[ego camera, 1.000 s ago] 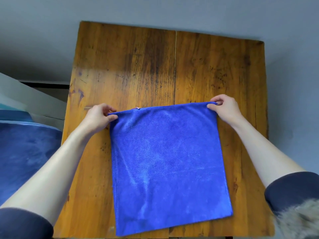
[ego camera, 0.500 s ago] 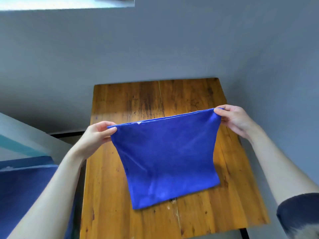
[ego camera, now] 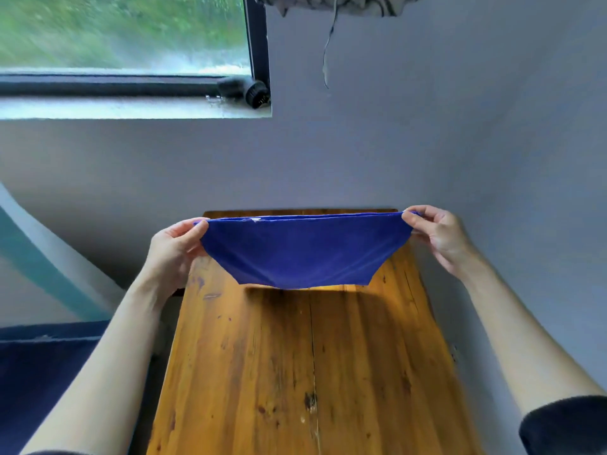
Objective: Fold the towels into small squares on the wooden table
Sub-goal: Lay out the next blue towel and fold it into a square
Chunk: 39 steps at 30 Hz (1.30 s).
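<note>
A blue towel [ego camera: 305,251] hangs in the air above the far part of the wooden table [ego camera: 295,372], stretched by its top edge. My left hand [ego camera: 174,247] pinches its left top corner and my right hand [ego camera: 437,234] pinches its right top corner. The towel's lower edge sags clear of the tabletop and casts a shadow on the wood. A small white tag shows on the top edge near the left.
A grey wall stands right behind the table's far edge. A window [ego camera: 124,37] with a dark frame sits high at the left, with a small black object [ego camera: 256,93] on its sill. Dark blue fabric [ego camera: 49,372] lies low at the left, beside the table.
Both hands have lifted the towel off the table and carried it up and away from me. The head view has tilted up, so the window now shows.
</note>
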Each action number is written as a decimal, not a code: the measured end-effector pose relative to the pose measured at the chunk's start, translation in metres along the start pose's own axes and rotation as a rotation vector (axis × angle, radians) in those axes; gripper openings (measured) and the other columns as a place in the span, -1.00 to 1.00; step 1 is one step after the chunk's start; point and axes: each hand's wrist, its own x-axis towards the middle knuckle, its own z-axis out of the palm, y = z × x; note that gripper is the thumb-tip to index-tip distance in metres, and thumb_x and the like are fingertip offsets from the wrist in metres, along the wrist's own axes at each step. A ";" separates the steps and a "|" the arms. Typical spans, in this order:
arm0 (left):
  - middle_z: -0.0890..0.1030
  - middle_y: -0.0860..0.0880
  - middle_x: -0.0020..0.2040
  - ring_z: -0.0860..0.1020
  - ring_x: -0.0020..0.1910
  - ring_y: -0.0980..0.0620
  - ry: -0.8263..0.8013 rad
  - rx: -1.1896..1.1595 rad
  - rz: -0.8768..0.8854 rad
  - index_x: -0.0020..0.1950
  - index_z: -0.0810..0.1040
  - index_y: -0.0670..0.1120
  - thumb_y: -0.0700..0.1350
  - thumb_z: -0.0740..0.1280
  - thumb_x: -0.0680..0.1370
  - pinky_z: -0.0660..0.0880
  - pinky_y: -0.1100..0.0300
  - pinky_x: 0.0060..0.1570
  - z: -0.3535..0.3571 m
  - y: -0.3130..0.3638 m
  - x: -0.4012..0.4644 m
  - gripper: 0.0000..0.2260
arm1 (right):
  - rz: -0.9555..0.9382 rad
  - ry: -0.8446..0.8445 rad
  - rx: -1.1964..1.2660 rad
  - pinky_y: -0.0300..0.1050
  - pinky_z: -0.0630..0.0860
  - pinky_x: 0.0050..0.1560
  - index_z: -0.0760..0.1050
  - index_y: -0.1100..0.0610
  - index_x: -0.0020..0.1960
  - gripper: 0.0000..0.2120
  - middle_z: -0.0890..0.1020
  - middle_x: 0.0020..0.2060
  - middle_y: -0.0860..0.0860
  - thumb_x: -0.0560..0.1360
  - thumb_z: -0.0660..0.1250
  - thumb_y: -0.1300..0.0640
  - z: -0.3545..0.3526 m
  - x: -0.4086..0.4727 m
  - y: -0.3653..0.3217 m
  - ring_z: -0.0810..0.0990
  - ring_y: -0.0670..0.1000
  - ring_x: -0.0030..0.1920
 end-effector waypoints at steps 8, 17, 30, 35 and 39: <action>0.68 0.01 -0.23 0.59 -0.24 0.11 -0.022 0.098 0.083 -0.02 0.58 -0.18 -0.23 0.27 0.55 0.56 0.32 -0.18 -0.012 0.012 -0.002 -0.90 | -0.065 0.091 0.026 -0.35 0.48 -0.32 0.55 0.10 -0.16 -0.90 0.65 -0.39 -0.13 0.52 0.31 0.22 0.000 0.002 -0.014 0.57 -0.18 -0.33; 0.67 0.06 -0.29 0.57 -0.15 0.03 0.017 0.227 0.014 -0.09 0.58 -0.13 -0.23 0.27 0.57 0.53 0.22 -0.06 0.003 0.004 0.027 -0.89 | 0.060 0.158 -0.066 -0.15 0.49 -0.16 0.53 0.09 -0.20 -0.88 0.60 -0.26 0.02 0.52 0.33 0.19 0.016 0.034 0.006 0.54 0.01 -0.20; 0.66 -0.04 -0.14 0.58 -0.08 0.00 -0.031 0.171 0.102 -0.08 0.60 -0.09 -0.21 0.30 0.55 0.50 0.12 0.06 0.001 -0.006 0.011 -0.90 | -0.013 0.238 0.007 -0.33 0.48 -0.20 0.46 0.07 -0.18 -0.82 0.57 -0.26 -0.03 0.57 0.22 0.25 0.014 0.020 0.020 0.53 -0.09 -0.23; 0.64 -0.09 -0.13 0.54 -0.09 0.00 -0.023 0.353 -0.102 -0.10 0.63 -0.08 -0.12 0.35 0.51 0.44 0.06 0.06 -0.019 -0.075 -0.019 -0.92 | 0.144 0.200 -0.191 -0.27 0.43 -0.10 0.51 0.06 -0.19 -0.84 0.58 -0.25 -0.01 0.55 0.26 0.22 0.004 -0.015 0.085 0.51 -0.07 -0.20; 0.62 -0.07 -0.14 0.52 -0.11 0.03 -0.066 0.516 -0.291 -0.05 0.59 -0.14 -0.14 0.30 0.55 0.43 0.23 -0.11 -0.030 -0.126 -0.050 -0.89 | 0.345 0.132 -0.348 -0.20 0.42 -0.11 0.56 0.19 -0.15 -0.90 0.57 -0.24 0.06 0.53 0.30 0.22 -0.008 -0.049 0.134 0.50 0.00 -0.18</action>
